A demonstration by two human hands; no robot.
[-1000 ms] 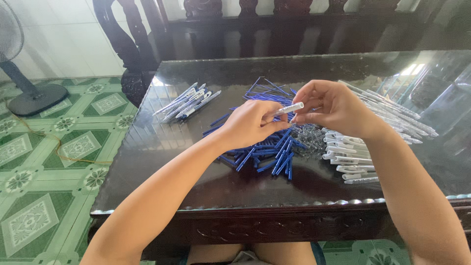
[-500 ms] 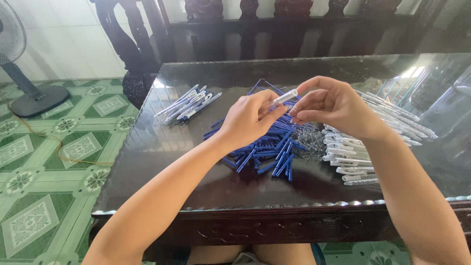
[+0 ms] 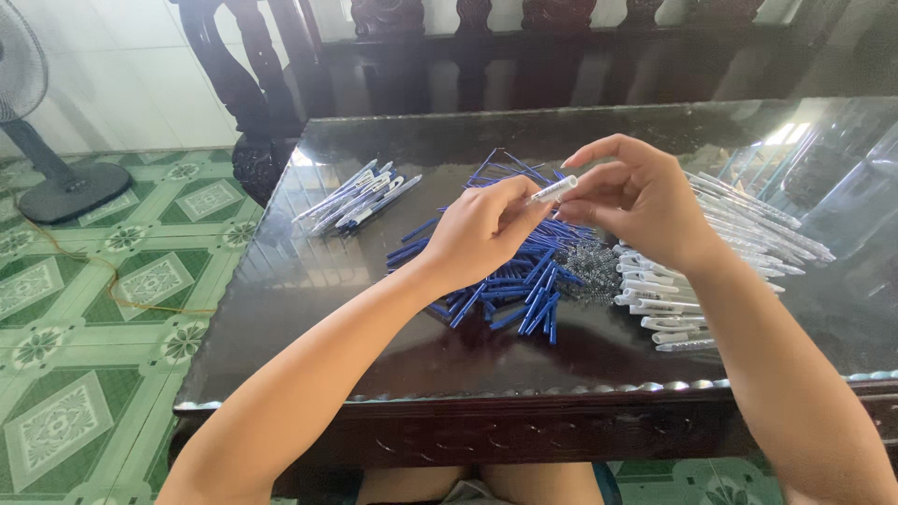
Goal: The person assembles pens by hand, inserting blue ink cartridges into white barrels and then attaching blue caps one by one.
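We grip a white pen barrel between both hands, left hand and right hand; blue refills lie beneath on the tabletop.

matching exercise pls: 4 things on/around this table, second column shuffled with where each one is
Things:
1. white pen barrel
2. pile of blue pen parts
3. small bundle of pens
4. standing fan

Places:
A. on the tiled floor, left of the table
B. held between the left hand and the right hand
C. far left part of the glass tabletop, apart from the other piles
D. middle of the tabletop, under the hands

Pairs: 1-B, 2-D, 3-C, 4-A
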